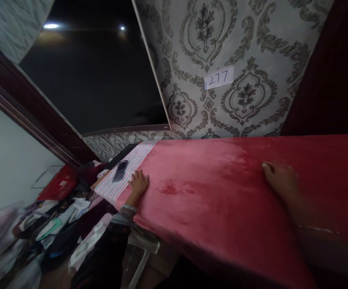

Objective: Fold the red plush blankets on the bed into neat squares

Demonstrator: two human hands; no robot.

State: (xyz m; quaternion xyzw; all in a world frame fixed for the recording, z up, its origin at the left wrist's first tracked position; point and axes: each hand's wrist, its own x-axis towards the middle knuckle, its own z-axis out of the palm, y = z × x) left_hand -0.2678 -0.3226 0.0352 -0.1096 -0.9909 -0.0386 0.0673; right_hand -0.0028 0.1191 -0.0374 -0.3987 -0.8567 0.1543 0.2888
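A red plush cloth with darker smoothed patches covers a long surface in front of me. My left hand lies flat with its fingers spread at the cloth's left end, beside a striped cloth. On the stripes, close to those fingers, lies a dark, pixelated object shaped like a phone. Farther right, my right hand rests on or just over the red cloth. It is blurred, with the thumb side toward the left; its other fingers are not clearly visible.
A large dark television screen leans in at the upper left. Patterned wallpaper bears a paper reading 277. Piled clothes and a red bag fill the lower left. A pale chair or stool frame stands below the cloth's front edge.
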